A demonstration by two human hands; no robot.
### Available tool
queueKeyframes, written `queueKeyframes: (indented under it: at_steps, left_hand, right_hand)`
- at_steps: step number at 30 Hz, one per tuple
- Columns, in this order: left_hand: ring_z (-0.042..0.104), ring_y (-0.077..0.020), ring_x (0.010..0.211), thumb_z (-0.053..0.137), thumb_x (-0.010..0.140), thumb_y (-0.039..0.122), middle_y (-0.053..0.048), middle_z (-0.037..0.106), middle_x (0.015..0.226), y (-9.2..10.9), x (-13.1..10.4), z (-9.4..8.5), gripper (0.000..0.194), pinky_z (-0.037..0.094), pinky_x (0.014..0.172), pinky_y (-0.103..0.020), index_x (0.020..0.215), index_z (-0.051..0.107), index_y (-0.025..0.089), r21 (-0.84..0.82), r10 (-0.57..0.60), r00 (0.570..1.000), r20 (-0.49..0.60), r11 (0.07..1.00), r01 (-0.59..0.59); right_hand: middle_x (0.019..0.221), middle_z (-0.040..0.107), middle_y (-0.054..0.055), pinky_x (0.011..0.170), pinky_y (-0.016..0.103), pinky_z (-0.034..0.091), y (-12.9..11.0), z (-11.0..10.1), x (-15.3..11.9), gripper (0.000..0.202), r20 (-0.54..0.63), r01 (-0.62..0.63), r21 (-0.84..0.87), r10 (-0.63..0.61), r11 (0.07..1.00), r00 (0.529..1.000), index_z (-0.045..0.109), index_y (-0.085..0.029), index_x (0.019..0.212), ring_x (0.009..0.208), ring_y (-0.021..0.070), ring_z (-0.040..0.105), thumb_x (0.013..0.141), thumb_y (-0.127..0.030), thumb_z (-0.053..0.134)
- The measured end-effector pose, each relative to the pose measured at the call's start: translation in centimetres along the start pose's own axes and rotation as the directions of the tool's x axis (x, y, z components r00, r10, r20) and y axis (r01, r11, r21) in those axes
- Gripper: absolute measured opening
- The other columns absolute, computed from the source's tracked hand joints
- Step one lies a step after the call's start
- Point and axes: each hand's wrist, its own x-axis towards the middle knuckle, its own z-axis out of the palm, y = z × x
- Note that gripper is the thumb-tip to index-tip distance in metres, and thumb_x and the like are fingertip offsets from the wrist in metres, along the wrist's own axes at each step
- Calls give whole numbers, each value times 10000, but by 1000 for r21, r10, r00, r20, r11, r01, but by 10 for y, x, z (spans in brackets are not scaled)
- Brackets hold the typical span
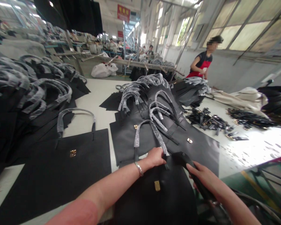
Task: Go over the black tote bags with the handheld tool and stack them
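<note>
A black bag panel (140, 193) with a gold clasp (157, 186) and a plastic-wrapped handle (136, 137) lies right in front of me. My left hand (155, 157) is closed on the right base of that handle, at the panel's top edge. In my right hand (201, 172) is a black handheld tool (198, 184), its head over the panel's top right corner. What the tool's tip touches is hidden. Beyond lie more black panels (199, 150) with wrapped handles. Another panel (72, 178) with a gold clasp lies at the left.
Piles of black panels with wrapped handles (46, 93) stand at the left. Small black straps with metal parts (210, 120) lie on the white table (96, 86) at the right, near beige cloth (243, 97). A person in a red apron (202, 64) stands beyond the table.
</note>
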Motion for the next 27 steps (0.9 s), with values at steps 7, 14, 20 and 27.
queueKeyframes:
  at_steps: [7, 14, 20, 27]
  left_hand:
    - [632, -227, 799, 740, 621, 321, -49, 671, 864, -1, -1, 3, 292, 467, 670, -261, 865, 656, 186, -3, -21, 1000, -14, 1000, 21]
    - [600, -197, 799, 760, 626, 339, -34, 654, 851, -6, 1, -3, 299, 428, 682, -245, 857, 665, 175, -68, -13, 1000, 6, 998, 13]
    - [479, -106, 585, 586, 748, 237, 19, 519, 581, -16, 7, -9, 147, 341, 572, -206, 668, 635, 123, -202, 9, 995, 104, 979, 12]
    - [367, -78, 510, 560, 754, 228, 41, 444, 563, -14, 3, -5, 136, 286, 509, -207, 697, 581, 107, -358, 57, 986, 157, 934, 3]
  right_hand:
    - [605, 529, -31, 383, 232, 406, -5, -7, 4, 346, 69, -66, 1, 66, 998, 995, 528, -205, 884, 401, 121, 534, 850, -546, 479]
    - [658, 561, -31, 455, 254, 457, -10, -1, 9, 361, -114, 33, 22, -30, 999, 993, 530, -248, 988, 492, 153, 588, 801, -556, 526]
    - [572, 549, -63, 406, 255, 418, 22, 0, -35, 589, -76, -12, 115, 21, 993, 997, 485, -262, 1225, 442, 160, 540, 741, -587, 568]
    - [562, 548, -62, 436, 256, 422, 25, 42, -34, 678, 45, 62, 90, -67, 994, 997, 435, -207, 1348, 456, 159, 553, 779, -559, 542]
